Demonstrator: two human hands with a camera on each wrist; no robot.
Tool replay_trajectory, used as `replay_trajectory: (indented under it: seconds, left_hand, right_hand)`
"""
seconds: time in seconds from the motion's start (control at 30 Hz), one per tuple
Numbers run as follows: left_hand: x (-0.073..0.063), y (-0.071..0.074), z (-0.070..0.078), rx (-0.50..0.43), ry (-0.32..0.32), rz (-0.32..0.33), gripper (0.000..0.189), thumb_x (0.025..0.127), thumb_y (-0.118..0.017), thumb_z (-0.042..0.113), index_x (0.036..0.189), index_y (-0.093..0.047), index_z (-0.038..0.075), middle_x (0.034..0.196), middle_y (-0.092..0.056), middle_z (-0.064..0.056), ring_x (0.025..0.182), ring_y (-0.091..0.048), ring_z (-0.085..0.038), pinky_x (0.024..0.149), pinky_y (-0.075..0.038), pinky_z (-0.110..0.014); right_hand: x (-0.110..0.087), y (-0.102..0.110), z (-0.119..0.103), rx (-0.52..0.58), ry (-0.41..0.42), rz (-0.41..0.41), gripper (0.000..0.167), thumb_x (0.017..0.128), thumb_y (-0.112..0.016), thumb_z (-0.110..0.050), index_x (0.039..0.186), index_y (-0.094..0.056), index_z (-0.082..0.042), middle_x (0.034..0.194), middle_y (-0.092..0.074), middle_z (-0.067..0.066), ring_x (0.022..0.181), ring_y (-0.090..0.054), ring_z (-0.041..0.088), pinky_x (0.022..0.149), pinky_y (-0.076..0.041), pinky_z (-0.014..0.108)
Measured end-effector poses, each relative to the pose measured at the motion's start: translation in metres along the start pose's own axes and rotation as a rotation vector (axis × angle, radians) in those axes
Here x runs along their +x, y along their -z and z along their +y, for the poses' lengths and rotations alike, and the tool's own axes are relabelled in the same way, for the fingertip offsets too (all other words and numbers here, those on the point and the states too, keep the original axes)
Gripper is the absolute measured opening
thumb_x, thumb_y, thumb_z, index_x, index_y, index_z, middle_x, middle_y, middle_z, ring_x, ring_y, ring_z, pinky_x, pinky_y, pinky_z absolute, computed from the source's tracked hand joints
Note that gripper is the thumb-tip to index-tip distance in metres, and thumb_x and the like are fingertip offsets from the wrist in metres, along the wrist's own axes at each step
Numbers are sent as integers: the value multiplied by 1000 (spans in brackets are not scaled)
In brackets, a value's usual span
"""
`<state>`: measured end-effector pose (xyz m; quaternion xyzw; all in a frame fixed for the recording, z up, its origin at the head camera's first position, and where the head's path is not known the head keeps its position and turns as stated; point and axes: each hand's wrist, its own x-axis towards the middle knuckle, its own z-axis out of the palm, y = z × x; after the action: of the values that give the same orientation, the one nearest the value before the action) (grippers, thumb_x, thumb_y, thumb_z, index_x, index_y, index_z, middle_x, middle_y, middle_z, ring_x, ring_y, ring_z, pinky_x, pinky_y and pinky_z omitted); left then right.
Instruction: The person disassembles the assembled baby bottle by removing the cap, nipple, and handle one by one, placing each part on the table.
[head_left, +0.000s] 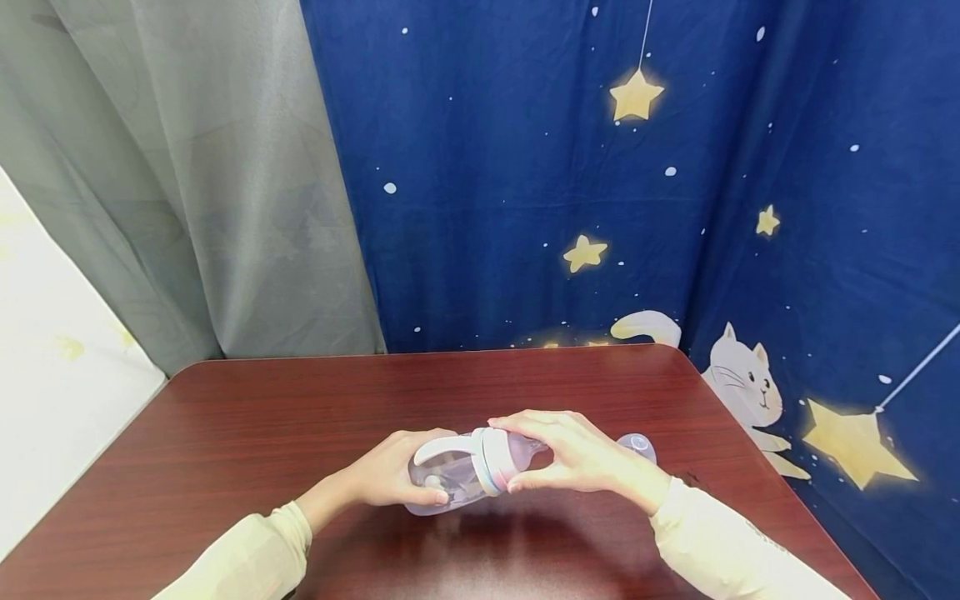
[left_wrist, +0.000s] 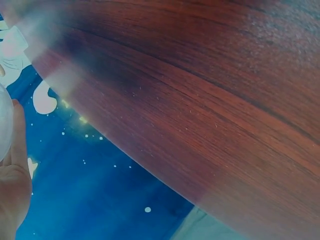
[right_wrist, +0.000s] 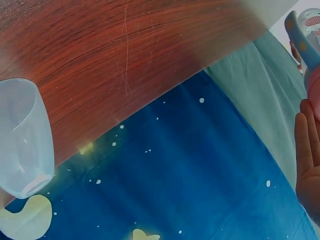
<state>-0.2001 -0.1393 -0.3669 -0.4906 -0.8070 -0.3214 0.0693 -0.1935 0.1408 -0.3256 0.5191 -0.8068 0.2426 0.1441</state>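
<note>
A clear baby bottle with a white handle and a pinkish collar is held tilted above the table, its nipple end toward the right. My left hand grips the bottle's body, thumb across the front. Around the collar curl the fingers and thumb of my right hand. In the right wrist view the right hand shows at the right edge beside the pink collar. A translucent bottle cap stands on the table just behind the right wrist.
The reddish-brown wooden table has rounded far corners. Behind it hang a grey curtain and a blue curtain printed with stars and a white cat. A bright white surface lies at the left.
</note>
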Motion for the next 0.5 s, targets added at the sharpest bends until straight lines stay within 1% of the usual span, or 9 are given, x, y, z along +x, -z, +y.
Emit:
replay_trajectory:
  seconds: [0.17, 0.23, 0.33, 0.4, 0.5]
  left_hand:
    - [-1, 0, 1, -14, 16, -3, 56, 71, -68, 41, 117, -50, 16, 98, -57, 10, 80, -53, -3, 67, -43, -21]
    - [-2, 0, 0, -20, 11, -1, 56, 71, -68, 41, 118, -50, 15, 99, -57, 9, 80, -53, -3, 68, -43, -21]
    - [-1, -1, -1, -23, -14, 4, 57, 72, -68, 40, 119, -49, 13, 101, -57, 8, 81, -53, -4, 68, -43, -21]
    - [-1, -1, -1, -29, -3, 3, 58, 71, -68, 40, 120, -49, 15, 101, -57, 9, 82, -53, -4, 68, -43, -21]
    - [-1, 0, -1, -31, 16, 5, 59, 70, -69, 41, 120, -49, 18, 101, -57, 11, 82, -53, -3, 68, -43, -21]
  right_hand:
    - [0, 0, 0, -2, -15, -11, 62, 75, -63, -49, 126, -48, -17, 119, -51, -8, 106, -48, 8, 83, -40, 30]
    - [-1, 0, -1, -4, -29, -13, 63, 74, -63, -50, 127, -47, -20, 120, -50, -10, 107, -47, 6, 83, -40, 29]
    - [-2, -1, -1, -12, -45, -11, 64, 73, -62, -52, 128, -45, -24, 121, -49, -12, 107, -46, 3, 83, -40, 28]
    - [-2, -1, -1, -21, -65, -7, 65, 73, -62, -53, 129, -43, -26, 121, -48, -14, 108, -45, 2, 83, -40, 28]
    - [-2, 0, -2, -37, -102, 6, 65, 74, -61, -53, 130, -42, -27, 121, -48, -12, 106, -47, 3, 82, -41, 29]
